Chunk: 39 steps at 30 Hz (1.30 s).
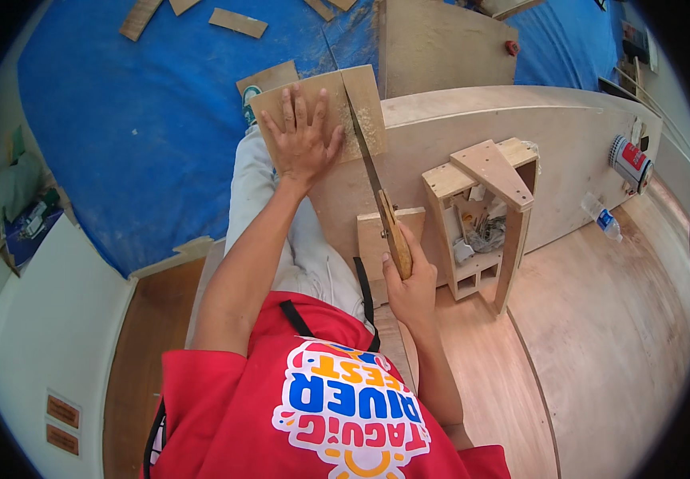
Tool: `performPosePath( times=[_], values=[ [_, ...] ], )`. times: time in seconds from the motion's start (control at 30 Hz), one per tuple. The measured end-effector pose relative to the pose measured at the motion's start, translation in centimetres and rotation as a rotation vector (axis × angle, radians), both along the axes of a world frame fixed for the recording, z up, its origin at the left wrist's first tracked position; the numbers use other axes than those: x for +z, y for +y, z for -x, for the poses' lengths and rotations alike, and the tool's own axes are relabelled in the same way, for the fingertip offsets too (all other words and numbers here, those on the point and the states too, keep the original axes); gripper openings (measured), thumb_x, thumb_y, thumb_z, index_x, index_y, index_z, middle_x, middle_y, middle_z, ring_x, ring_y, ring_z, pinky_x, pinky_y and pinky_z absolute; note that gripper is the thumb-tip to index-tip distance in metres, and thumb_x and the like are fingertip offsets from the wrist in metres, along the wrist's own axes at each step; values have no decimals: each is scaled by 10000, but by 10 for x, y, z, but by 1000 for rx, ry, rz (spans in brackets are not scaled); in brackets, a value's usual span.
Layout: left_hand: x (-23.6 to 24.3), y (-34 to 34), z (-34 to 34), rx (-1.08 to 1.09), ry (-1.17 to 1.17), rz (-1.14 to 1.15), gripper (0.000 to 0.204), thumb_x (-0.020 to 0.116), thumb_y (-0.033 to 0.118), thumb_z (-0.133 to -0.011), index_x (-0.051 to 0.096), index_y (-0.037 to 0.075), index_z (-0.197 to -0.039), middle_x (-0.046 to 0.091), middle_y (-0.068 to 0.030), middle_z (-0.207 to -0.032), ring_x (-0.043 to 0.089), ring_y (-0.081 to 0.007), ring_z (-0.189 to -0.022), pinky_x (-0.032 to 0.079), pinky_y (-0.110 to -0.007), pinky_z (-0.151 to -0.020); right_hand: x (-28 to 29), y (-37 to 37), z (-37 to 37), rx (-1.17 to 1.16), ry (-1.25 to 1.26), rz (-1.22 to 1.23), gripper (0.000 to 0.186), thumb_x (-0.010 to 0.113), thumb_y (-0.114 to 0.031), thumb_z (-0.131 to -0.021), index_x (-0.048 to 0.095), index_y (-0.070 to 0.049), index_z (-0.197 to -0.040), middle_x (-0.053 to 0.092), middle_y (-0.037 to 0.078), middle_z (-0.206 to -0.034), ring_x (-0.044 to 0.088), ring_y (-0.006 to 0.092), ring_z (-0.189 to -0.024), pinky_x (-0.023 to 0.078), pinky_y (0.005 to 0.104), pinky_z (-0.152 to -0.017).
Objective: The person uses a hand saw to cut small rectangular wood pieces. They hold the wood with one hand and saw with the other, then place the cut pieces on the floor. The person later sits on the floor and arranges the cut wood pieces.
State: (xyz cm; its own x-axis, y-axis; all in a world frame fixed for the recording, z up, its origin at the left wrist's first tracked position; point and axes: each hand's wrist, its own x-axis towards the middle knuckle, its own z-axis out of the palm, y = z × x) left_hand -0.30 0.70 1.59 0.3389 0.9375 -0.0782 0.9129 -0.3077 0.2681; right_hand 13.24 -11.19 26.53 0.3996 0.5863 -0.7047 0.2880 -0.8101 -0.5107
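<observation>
My left hand (301,140) lies flat with its fingers spread on a thin wooden board (313,92), pressing it from above. The board rests over the edge of a larger wooden panel, near my leg. In my right hand (413,279) is the wooden handle of a handsaw (367,160), with the fingers wrapped round it. The blade runs away from me and crosses the board to the right of my left hand, in a cut line. Sawdust lies on the board beside the blade. A small wooden block (369,239) sits below the saw handle.
A wooden box (441,180) holding plastic and small hardware stands at the right. Beyond it are a water bottle (603,217) and a labelled can (631,164). Wood offcuts (238,23) lie on the blue tarp (129,128). A red tape measure (512,48) rests on a far panel.
</observation>
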Motion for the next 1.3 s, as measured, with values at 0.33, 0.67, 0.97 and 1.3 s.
performPosePath(
  times=[0.33, 0.67, 0.97, 1.3],
  values=[
    [-6, -18, -17, 216, 27, 22, 708, 465, 581, -994, 338, 287, -1625, 188, -190, -1707, 90, -385, -1594, 28, -770, -1168, -1, -17, -19, 159, 17, 121, 590, 683, -68, -916, 522, -111, -1481, 704, 284, -990, 718, 461, -883, 566, 466, -727],
    [-11, -18, -19, 237, 41, 48, 644, 362, 511, -1028, 333, 279, -1629, 173, -184, -1713, 88, -377, -1596, 6, -766, -1175, 59, -50, -38, 149, 12, 89, 584, 660, -4, -911, 522, -90, -1471, 704, 267, -1073, 732, 348, -897, 548, 417, -789],
    [-8, -20, -16, 228, 92, 62, 643, 376, 449, -1026, 304, 275, -1640, 188, -163, -1716, 104, -375, -1595, 21, -753, -1183, -98, 83, -11, 196, 48, -134, 547, 629, -85, -934, 522, -127, -1470, 673, 302, -1098, 640, 522, -978, 532, 542, -783],
    [-7, -18, -19, 241, 71, 15, 610, 337, 437, -1030, 402, 242, -1604, 234, -174, -1702, 151, -363, -1590, 27, -715, -1201, 43, -29, -54, 166, 62, 216, 572, 685, -82, -946, 511, -111, -1490, 697, 202, -1241, 708, 347, -1099, 548, 380, -893]
  ],
)
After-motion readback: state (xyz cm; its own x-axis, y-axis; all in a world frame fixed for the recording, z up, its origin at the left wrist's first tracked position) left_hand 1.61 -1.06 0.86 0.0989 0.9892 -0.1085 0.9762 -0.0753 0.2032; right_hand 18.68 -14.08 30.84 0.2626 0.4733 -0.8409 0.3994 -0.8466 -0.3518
